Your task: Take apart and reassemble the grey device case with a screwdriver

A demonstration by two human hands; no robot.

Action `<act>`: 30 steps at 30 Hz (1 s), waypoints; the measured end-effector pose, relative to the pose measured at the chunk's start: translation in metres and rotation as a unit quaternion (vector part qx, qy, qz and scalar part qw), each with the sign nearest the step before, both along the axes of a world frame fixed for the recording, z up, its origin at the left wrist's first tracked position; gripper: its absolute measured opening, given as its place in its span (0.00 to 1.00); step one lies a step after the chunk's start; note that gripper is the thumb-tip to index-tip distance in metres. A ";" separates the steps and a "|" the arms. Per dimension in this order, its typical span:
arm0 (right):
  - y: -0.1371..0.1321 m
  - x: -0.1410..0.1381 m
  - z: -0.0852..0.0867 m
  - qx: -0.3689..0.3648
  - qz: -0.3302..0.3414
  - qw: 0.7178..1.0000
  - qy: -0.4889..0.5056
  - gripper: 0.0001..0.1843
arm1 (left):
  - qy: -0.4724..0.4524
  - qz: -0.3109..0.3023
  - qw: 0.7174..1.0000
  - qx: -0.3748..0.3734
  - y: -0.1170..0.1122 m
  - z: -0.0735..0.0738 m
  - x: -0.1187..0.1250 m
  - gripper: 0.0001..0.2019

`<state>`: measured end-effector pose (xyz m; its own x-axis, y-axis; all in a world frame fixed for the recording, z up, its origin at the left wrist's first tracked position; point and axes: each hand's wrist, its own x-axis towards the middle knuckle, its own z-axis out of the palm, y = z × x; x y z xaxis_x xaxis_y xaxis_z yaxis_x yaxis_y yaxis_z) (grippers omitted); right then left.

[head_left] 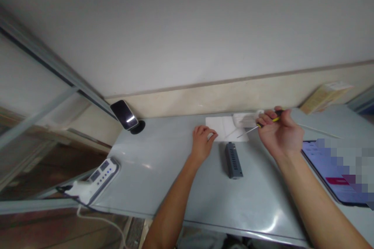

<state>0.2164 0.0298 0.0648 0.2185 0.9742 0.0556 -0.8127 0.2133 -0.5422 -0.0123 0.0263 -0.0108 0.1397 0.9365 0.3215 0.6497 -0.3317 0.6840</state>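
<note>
Scene dimly lit; wall (204, 27) shaded twd top. Glare thrown on bench (163, 144), esp. nr front edge; soft shadow cast L of grey box (233, 161). Edges stretched, tablet (317, 163) partly pixelated.

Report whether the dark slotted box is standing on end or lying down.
Lying down: the dark slotted box stretches lengthwise along the table, its slots visible from above.

Black-and-yellow screwdriver (260, 125), aslant, near 1 dark-grey slotted box (233, 160).
</note>
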 end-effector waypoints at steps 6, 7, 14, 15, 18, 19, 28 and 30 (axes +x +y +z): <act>0.007 0.008 -0.011 -0.008 0.003 1.000 -0.007 0.09 | 0.097 0.010 0.995 -0.008 0.002 -0.007 -0.004 0.05; 0.007 0.007 -0.011 -0.015 0.001 1.000 0.007 0.10 | 0.104 0.007 0.995 -0.003 0.002 -0.008 -0.004 0.05; 0.007 0.006 -0.005 -0.051 -0.005 0.997 0.059 0.12 | 0.090 0.003 0.995 0.046 -0.001 -0.008 -0.003 0.05; 0.007 0.007 -0.004 -0.056 -0.003 0.996 0.066 0.12 | 0.078 -0.015 0.995 0.055 -0.003 -0.005 -0.002 0.06; 0.007 0.011 -0.003 -0.078 0.007 0.994 0.077 0.13 | 0.000 -0.102 0.993 0.059 -0.012 0.006 0.001 0.08; 0.007 0.012 -0.003 -0.085 0.015 0.993 0.078 0.13 | -0.037 -0.140 0.988 0.046 -0.016 0.010 0.002 0.10; 0.007 0.014 -0.015 -0.076 0.099 0.992 -0.033 0.09 | -0.160 -0.279 0.930 -0.178 -0.023 0.019 0.006 0.21; 0.007 0.009 -0.020 -0.082 0.106 0.987 -0.084 0.12 | -0.142 -0.248 0.945 -0.158 -0.021 0.017 0.007 0.20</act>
<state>0.2254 0.0366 0.0451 0.0091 0.9959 -0.0896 -0.7259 -0.0550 -0.6856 -0.0049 0.0056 0.0061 0.5362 0.8346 0.1263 0.2434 -0.2962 0.9236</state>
